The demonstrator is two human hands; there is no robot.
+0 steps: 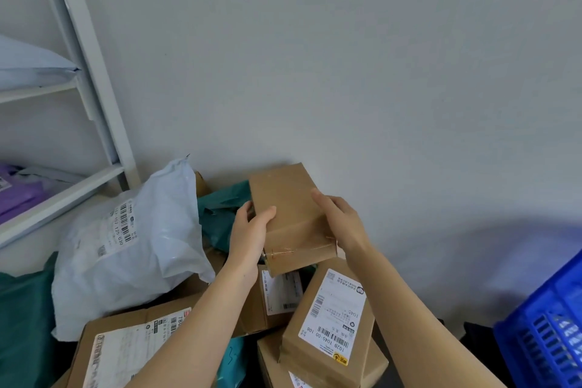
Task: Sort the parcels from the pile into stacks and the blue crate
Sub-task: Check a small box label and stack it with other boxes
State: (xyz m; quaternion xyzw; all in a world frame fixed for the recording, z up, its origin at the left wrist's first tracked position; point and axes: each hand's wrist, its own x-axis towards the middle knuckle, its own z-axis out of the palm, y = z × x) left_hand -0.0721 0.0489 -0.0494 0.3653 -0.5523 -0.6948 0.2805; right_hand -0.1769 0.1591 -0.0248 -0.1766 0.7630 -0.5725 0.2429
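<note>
Currently, in the head view, both hands hold one plain brown box (289,217) over the pile of parcels, in front of the pale wall (346,57). The left hand (252,230) grips the box's left side, thumb laid across the top face and fingers curled round the edge. The right hand (338,220) has its grip closed on the box's right edge, one digit stretched along the top; its other fingers are hidden behind the box. The box lies lengthwise away from the person, with clear tape over its near end.

Just below the box's near end sits a small labelled carton (277,293), and below and right of the box a taller labelled carton (330,324) lies tilted on another carton. Whether the held box touches them cannot be told. Left of the box a teal bag (220,208) shows, and further left a white mailer bag (132,249) with a barcode label. Below and left of the box, a wide flat carton (126,350) lies partly under the left forearm. The blue crate (548,334) stands well to the lower right of the box. Far to the box's left rises a white shelf frame (94,88), holding a purple parcel (19,192) and, higher up, a pale mailer (28,66).
</note>
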